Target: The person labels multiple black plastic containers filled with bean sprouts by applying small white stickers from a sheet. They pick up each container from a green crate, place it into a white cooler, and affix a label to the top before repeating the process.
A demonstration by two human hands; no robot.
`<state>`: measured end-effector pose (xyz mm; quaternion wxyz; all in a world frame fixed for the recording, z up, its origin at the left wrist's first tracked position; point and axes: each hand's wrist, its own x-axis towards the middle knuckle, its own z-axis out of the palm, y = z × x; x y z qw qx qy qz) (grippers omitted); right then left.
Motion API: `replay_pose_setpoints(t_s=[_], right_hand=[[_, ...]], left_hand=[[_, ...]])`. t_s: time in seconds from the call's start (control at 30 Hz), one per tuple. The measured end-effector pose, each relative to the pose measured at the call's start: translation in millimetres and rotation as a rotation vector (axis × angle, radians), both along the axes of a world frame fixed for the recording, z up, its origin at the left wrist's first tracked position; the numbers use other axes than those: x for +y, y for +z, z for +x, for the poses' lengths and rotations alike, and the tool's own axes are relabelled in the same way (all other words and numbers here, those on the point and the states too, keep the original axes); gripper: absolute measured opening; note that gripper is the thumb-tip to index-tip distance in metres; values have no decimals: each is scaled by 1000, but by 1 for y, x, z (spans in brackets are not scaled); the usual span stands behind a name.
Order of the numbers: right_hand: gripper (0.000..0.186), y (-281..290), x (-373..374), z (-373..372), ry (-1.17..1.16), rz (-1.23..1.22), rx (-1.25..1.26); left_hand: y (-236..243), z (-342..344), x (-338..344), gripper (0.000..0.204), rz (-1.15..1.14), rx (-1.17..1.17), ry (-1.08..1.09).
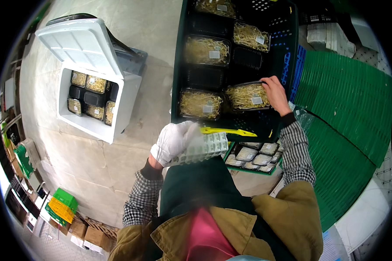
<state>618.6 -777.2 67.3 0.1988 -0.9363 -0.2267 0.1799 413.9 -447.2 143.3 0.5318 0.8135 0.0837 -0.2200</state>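
My right hand (276,95), bare, is closed on the right end of a black tray of bean sprouts (245,95) under clear wrap, with a white label on top. The tray is at the near end of a dark green crate (177,82). My left hand (174,141), in a white glove, has its fingers wrapped round a strip of labels (209,147) with rows of pale stickers, just outside the crate's near edge. To the left of the gripped tray sits another labelled sprout tray (200,104). Several more labelled trays and black tray ends fill the crate.
A white foam-like box (85,122) with raised lid (80,41) holds similar trays at left. Below the crate's near edge, a green crate (270,170) contains pale wrapped packs. Stacked green crates (344,108) stand at right. A yellow handle (228,131) crosses the near edge.
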Motion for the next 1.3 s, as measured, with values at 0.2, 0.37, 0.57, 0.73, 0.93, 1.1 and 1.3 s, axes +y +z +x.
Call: replay_pose_setpoints(t_s=[0.2,0.37,0.57,0.73,0.93,1.1,1.3], right_hand=[[23,33,11,50,-243,288,247],[23,-47,59,38,-472,626,922],[31,-93,88,21,-421,410,978],[42,-161,75,47,-842,446,738],[29,-173,98,50,-795,439,666],[23,-144,100,41,-504,521,598],[17,-33,19,85,-532,420,316]], left_hand=[[-19,22,-12,33,-114,14,109],[-58,45,-44,35,66,233,285],[-138,19,-82,27,-647,560,969],[-118,31,-98,32,-929,608,1233],[-160,36,-115,50,-629,799,969],[-230,-1,-149,56,-186,774,829],[-143,61,-116,47,-527,573,952]])
